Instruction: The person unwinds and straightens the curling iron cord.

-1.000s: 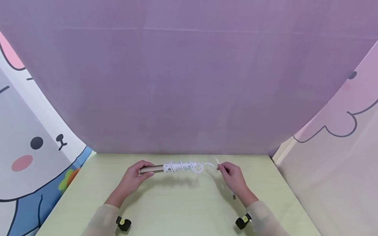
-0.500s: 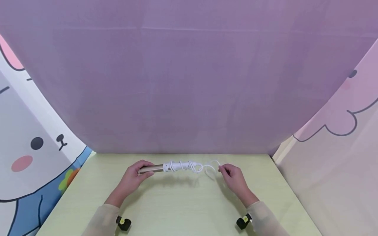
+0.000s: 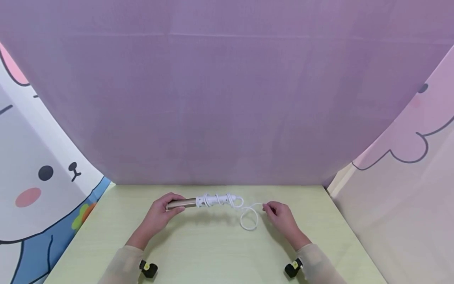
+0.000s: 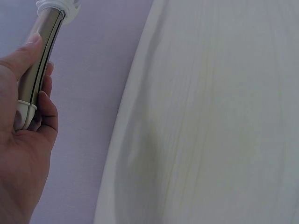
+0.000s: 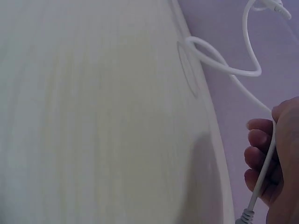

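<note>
A curling iron [image 3: 186,202] with a gold-brown barrel and a white handle lies sideways above the table in the head view. My left hand [image 3: 159,215] grips the barrel's end, thumb along one side and fingers curled behind, as the left wrist view shows. White cord [image 3: 249,229] winds loosely round the handle, and one loose loop of it hangs between handle and right hand. My right hand [image 3: 281,219] pinches the cord between thumb and fingers. In the right wrist view the cord runs past the palm to a ribbed end piece [image 5: 245,216], cut off by the frame.
Beneath both hands is a pale wood-grain table [image 3: 213,252]. A purple cloth [image 3: 227,98] rises at its back edge. Cartoon-printed panels stand at the left [image 3: 32,138] and right [image 3: 408,189]. Each wrist carries a small black camera.
My right hand has moved slightly down and right. The cord between it and the handle has dropped into a round hanging loop. My left hand and the curling iron have stayed in place.
</note>
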A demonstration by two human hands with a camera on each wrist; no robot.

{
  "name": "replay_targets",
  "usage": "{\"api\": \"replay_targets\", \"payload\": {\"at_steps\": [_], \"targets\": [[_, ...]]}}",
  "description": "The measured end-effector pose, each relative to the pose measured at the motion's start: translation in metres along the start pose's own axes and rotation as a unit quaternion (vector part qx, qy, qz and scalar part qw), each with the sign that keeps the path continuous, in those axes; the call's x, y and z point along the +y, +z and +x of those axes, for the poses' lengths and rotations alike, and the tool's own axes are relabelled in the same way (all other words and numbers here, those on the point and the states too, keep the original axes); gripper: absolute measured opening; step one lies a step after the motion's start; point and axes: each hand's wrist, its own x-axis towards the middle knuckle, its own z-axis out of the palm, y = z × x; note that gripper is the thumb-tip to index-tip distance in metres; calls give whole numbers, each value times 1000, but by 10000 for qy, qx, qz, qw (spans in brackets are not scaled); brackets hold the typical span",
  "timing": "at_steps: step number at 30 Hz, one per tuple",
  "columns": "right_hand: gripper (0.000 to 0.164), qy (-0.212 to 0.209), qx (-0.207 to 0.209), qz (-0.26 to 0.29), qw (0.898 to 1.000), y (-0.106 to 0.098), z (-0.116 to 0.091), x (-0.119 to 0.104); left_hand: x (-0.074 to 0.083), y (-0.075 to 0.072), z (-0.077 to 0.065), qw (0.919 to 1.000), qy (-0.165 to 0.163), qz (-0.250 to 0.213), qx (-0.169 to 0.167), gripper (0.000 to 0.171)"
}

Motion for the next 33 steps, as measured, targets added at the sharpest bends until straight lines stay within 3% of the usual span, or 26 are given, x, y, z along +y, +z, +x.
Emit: {"api": "replay_targets", "payload": {"at_steps": [4, 7, 11, 18, 26, 33], "targets": [[16, -22, 9, -170, 9999, 4, -2, -2, 1, 0, 0, 10000, 3, -8, -25, 26], [6, -214, 387, -262, 9987, 10, -4, -8, 0, 0, 0, 10000, 3, -38, -50, 26], [10, -752, 865, -59, 9934, 24, -10, -24, -1, -1, 0, 10000, 2, -26, -45, 26], [20, -1750, 982, 173, 9795, 55, -25, -54, -2, -1, -1, 10000, -27, 15, -40, 26], [22, -1691, 745, 458, 9817, 83, -27, -75, -4, -1, -1, 10000, -38, -32, -44, 25], [23, -1966, 1064, 759, 9717, 83, -29, -84, -4, 1, -1, 10000, -36, 32, -50, 26]]}}
